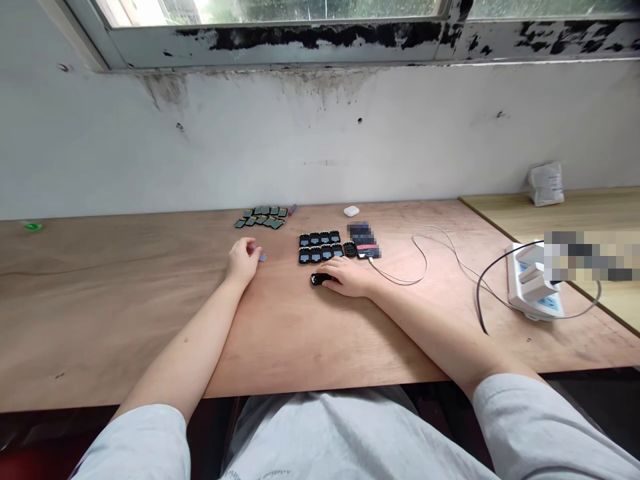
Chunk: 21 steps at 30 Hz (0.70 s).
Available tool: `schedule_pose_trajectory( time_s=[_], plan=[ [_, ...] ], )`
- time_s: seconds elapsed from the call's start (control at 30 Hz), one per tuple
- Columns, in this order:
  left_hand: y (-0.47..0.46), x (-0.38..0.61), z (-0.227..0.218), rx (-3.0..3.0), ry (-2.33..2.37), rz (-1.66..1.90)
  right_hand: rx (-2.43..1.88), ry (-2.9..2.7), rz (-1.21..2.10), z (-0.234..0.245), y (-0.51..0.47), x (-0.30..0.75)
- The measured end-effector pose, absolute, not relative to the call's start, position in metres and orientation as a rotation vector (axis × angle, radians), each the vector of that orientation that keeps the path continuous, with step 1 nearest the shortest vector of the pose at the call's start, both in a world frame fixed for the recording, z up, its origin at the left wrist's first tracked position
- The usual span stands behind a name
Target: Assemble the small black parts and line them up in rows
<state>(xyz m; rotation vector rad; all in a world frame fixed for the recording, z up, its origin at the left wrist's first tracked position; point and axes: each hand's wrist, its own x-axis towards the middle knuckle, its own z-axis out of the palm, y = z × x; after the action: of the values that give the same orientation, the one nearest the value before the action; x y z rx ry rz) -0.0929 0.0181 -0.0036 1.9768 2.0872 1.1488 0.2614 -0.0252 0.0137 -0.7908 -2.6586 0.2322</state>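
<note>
My left hand [243,260] rests on the wooden table [125,300] with its fingers curled, next to a tiny bluish piece [262,257]. My right hand [347,277] lies over a small black part [318,279], fingers closed on it. Just beyond it sit two rows of small black parts with blue faces [321,247]. Farther back lies a group of flat greenish pieces [263,218].
A white earbud case [351,211] lies at the back. A white cable [425,257] runs right to a white power strip [535,287] with a black cord. A white packet [546,183] sits on the lighter table at right. A green bit [32,227] lies far left.
</note>
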Motion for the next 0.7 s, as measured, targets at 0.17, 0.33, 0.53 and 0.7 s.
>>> schedule_pose_trajectory(
  time_s=[0.17, 0.33, 0.53, 0.7],
  plan=[
    [-0.008, -0.047, 0.003, 2.06, 1.812, 1.228, -0.856, -2.639, 0.29, 0.012, -0.022, 0.261],
    [-0.04, 0.014, -0.001, 2.367, 1.309, 1.11, -0.894, -2.612, 0.287, 0.012, -0.022, 0.26],
    [-0.044, 0.03, -0.009, 2.599, 1.021, 1.016, -0.891, -2.585, 0.25, 0.01, -0.023, 0.259],
    [-0.041, 0.027, -0.012, 2.558, 1.074, 1.008, -0.867, -2.578, 0.305, 0.012, -0.023, 0.26]
  ],
)
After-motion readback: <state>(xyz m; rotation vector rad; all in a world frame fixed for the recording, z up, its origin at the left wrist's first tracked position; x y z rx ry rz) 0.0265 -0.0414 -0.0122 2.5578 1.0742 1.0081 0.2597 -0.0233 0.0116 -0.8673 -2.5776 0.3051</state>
